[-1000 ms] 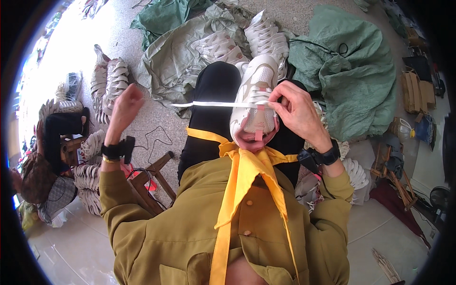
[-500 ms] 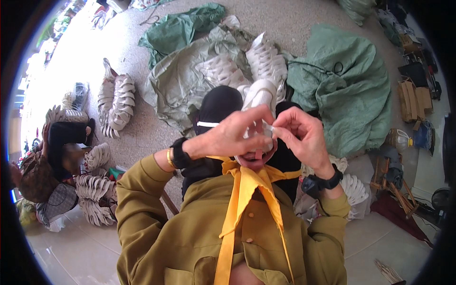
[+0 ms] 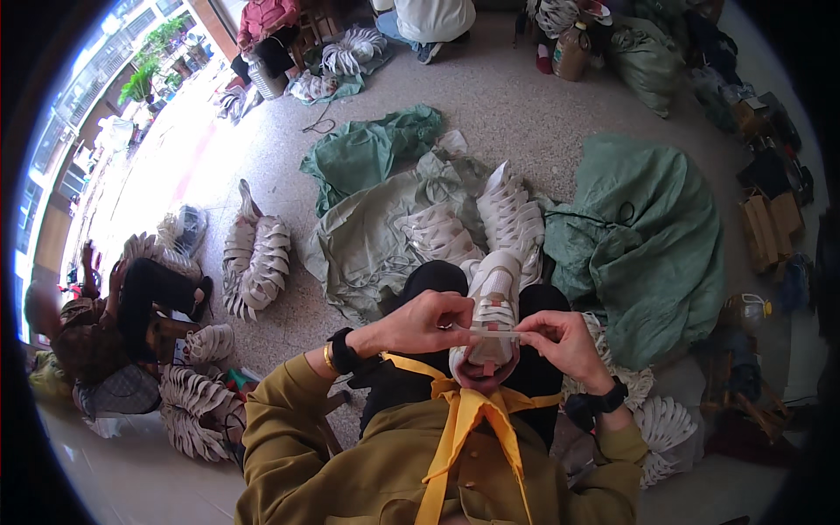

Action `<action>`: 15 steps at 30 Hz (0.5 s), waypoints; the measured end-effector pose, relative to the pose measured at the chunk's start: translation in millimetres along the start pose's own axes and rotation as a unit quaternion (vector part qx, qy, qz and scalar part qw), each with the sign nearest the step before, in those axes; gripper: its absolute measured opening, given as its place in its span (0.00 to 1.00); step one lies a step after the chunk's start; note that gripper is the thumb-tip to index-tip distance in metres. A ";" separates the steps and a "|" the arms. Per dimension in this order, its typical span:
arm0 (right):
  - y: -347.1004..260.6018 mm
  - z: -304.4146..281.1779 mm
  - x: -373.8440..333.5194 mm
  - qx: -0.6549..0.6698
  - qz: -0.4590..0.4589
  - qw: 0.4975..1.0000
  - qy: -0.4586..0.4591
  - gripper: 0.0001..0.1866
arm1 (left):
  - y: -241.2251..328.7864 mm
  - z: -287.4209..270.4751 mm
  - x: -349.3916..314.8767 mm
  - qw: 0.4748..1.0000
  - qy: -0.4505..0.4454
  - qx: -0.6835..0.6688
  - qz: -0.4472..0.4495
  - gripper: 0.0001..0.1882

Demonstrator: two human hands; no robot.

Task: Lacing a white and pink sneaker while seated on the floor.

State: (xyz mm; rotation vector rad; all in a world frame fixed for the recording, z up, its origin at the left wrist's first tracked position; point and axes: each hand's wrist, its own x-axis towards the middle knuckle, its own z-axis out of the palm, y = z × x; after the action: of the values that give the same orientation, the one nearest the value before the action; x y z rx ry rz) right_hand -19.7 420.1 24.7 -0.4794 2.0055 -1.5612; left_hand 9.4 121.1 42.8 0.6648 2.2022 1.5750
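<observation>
1. In the head view, the only one, a pale shoe [image 3: 501,282] is resting between the wearer's dark-trousered legs [image 3: 434,280], its toe pointing to the far side and its pinkish heel opening facing the wearer. The legs are probably steadying it, leaving both hands free.

2. The left hand [image 3: 427,320] is holding its fingers narrow, pinching a white lace strip [image 3: 492,333] at the left of the shoe.

3. The right hand [image 3: 567,346] is pinching the same strip between thumb and forefinger, at the right. The strip is running nearly straight across the shoe, seemingly so that it stays flat and taut.

4. A yellow cloth [image 3: 468,418] is spreading by the heel at the near side; whether it is bearing any weight, I cannot tell.

5. Beyond the toe, overlapping white shoe pieces [image 3: 509,217] are standing in a row, with a grey-green sheet [image 3: 363,241] lying to their left, perhaps shielding work from the floor.

6. A large green sack [image 3: 649,254] is slumping to the right. Another white stack [image 3: 259,255] is lying on the floor to the left, apparently nested to save room.
</observation>
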 end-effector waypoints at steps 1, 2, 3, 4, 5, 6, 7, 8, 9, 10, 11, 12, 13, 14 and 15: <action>0.4 -3.3 -0.3 -0.005 0.009 1.000 -0.002 0.07 | -1.9 -2.9 -0.9 0.999 0.020 -0.019 0.023 0.15; 1.6 -6.4 -3.3 -0.005 0.003 1.000 0.006 0.07 | -4.2 -3.6 -2.4 0.997 0.038 -0.042 0.045 0.16; 2.5 -10.1 -5.5 -0.010 0.006 1.000 0.011 0.07 | -5.4 -10.1 -4.4 0.999 0.035 -0.015 0.038 0.17; 3.3 -13.9 -7.2 -0.014 0.010 1.000 0.015 0.07 | -4.4 -16.1 -7.7 0.999 0.042 -0.025 0.010 0.18; 3.3 -16.3 -8.4 -0.019 0.012 1.000 0.020 0.07 | -0.3 -21.8 -10.6 0.998 0.049 -0.034 -0.019 0.20; 3.0 -17.2 -10.5 -0.022 0.016 0.999 0.022 0.07 | -1.4 -25.2 -13.7 0.997 0.050 -0.041 -0.040 0.21; 2.7 -17.8 -12.7 -0.024 0.020 0.999 0.025 0.07 | -2.5 -27.8 -16.7 0.996 0.050 -0.049 -0.062 0.22; 0.8 -18.6 -12.3 -0.026 0.018 0.999 0.031 0.07 | -1.1 -32.8 -17.7 0.994 0.051 -0.051 -0.080 0.23; 1.5 -18.1 -11.7 -0.027 0.013 0.999 0.032 0.07 | -1.6 -34.8 -19.1 0.993 0.059 -0.062 -0.085 0.24; 4.4 -16.4 -11.1 -0.028 0.007 0.999 0.034 0.07 | -4.9 -34.1 -21.3 0.991 0.068 -0.073 -0.090 0.24; 6.2 -15.1 -9.4 -0.028 -0.001 0.999 0.036 0.07 | -7.4 -34.4 -22.9 0.989 0.076 -0.082 -0.093 0.25; 7.1 -14.3 -7.4 -0.048 -0.005 0.998 0.034 0.07 | -8.5 -34.7 -23.5 0.991 0.084 -0.067 -0.075 0.26; 7.8 -13.8 -5.2 -0.068 -0.010 0.997 0.033 0.07 | -8.1 -36.2 -24.6 0.990 0.085 -0.072 -0.084 0.26; 8.6 -12.8 -3.3 -0.088 -0.013 0.996 0.030 0.08 | -5.1 -37.2 -25.8 0.989 0.086 -0.079 -0.095 0.26; 9.1 -11.8 -1.5 -0.091 -0.016 0.995 0.025 0.07 | -2.6 -38.3 -27.4 0.987 0.088 -0.085 -0.106 0.26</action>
State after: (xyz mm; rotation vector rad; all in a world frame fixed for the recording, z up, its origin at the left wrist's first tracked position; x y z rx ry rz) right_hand -25.3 432.4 18.4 -0.5493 2.2002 -1.4292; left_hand 11.1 75.0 52.9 0.2408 2.1443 1.7396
